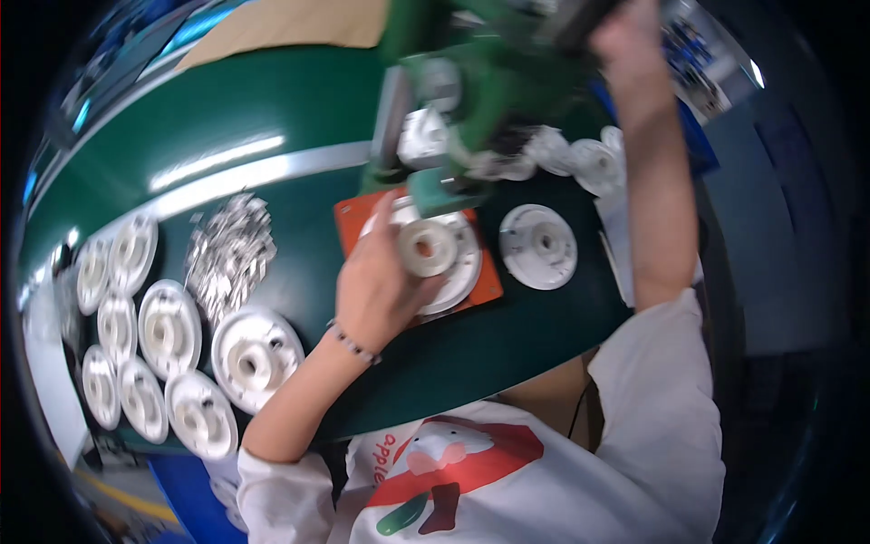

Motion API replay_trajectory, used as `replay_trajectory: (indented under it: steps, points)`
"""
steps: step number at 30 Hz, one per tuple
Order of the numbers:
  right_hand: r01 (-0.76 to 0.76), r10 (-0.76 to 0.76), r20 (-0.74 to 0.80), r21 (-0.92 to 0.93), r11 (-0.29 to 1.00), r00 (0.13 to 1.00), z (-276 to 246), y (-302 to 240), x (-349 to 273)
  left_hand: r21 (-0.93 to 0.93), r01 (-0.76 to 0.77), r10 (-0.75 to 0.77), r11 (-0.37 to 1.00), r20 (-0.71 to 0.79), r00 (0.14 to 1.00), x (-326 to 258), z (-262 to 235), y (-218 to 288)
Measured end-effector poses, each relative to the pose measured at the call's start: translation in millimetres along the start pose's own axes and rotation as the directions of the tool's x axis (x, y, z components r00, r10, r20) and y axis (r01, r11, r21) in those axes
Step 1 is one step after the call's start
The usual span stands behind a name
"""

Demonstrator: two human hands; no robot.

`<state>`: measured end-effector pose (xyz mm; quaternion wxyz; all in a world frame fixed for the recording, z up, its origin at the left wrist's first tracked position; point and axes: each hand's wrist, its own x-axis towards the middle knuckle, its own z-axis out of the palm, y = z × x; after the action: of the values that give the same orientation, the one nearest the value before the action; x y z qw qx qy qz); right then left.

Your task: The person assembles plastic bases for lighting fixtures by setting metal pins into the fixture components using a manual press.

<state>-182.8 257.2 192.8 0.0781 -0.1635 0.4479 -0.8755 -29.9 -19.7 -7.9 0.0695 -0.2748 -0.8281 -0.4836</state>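
My left hand (376, 279) is curled around a white round plastic part (464, 263) with a raised hollow hub. This part lies on an orange square plate (492, 283), under the head of a green hand press (507, 91). The press's green lower block (439, 192) is close above the part's far edge; whether they touch I cannot tell. At the top right, my right hand (625, 38) is closed on the dark lever (584, 23) of the press, both smeared by motion. Another white disc (538, 247) lies right of the orange plate.
On the green table (381, 399), several white discs (166, 331) stand at the left. Beside them lies a pile of small shiny metal strips (231, 258). More white parts (594, 166) sit behind at the right. Brown cardboard (285, 27) lies along the far edge.
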Motion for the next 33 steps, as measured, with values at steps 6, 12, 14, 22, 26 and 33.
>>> replay_trajectory:
  steps: [6, 12, 14, 22, 26, 33]
  points:
    - [0.028, -0.507, -0.171, -0.932, 0.360, 0.845, -46.7, 8.1, -131.3, 0.044, 0.035, -0.032, 0.998, -0.071, 0.997, -9.1, -1.6, -17.0]
    - [-0.697, -0.214, -0.678, -0.599, -0.395, 0.704, -132.6, -30.0, -287.9, 0.068, 0.081, -0.077, 0.994, -0.057, 0.995, -8.6, -0.6, -8.9]
    - [-0.723, -0.269, -0.686, -0.548, -0.420, 0.676, -146.4, -22.6, -315.6, 0.060, 0.109, -0.106, 0.992, -0.058, 0.993, -8.9, -0.2, -7.0]
    - [-0.875, -0.521, -0.711, -0.309, -0.372, 0.473, -179.6, -24.4, -334.8, 0.091, 0.091, -0.086, 0.992, -0.062, 0.994, -7.9, 3.6, -7.5]
    - [-0.848, -0.307, -0.853, -0.252, -0.465, 0.422, -154.1, -35.2, -332.7, 0.073, 0.080, -0.075, 0.994, -0.065, 0.995, -8.5, 4.0, -7.2]
    - [-0.632, -0.064, -0.909, -0.234, -0.738, 0.412, -132.8, -8.1, -348.3, 0.120, 0.076, -0.069, 0.990, -0.064, 0.996, -9.2, 2.0, -9.8]
